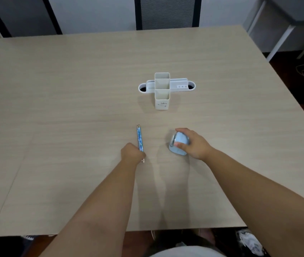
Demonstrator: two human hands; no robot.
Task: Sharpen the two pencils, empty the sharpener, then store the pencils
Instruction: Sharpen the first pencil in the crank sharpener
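Note:
Two blue patterned pencils (139, 137) lie side by side, tips pointing away from me. My left hand (131, 152) is closed around their near ends; the eraser ends stick out below my fist. A light-blue rounded sharpener (180, 140) with a clear part on its left side sits tilted on the table. My right hand (193, 143) grips it from the right, thumb on its near side and fingers over the top. A white desk organizer (162, 98) with two tall square cups and a low side tray stands further back, apart from both hands.
The light wood table (73, 108) reaches from the near edge by my body to a far edge. A dark mesh chair (167, 13) stands behind that far edge. A white table leg (279, 45) and dark floor lie off to the right.

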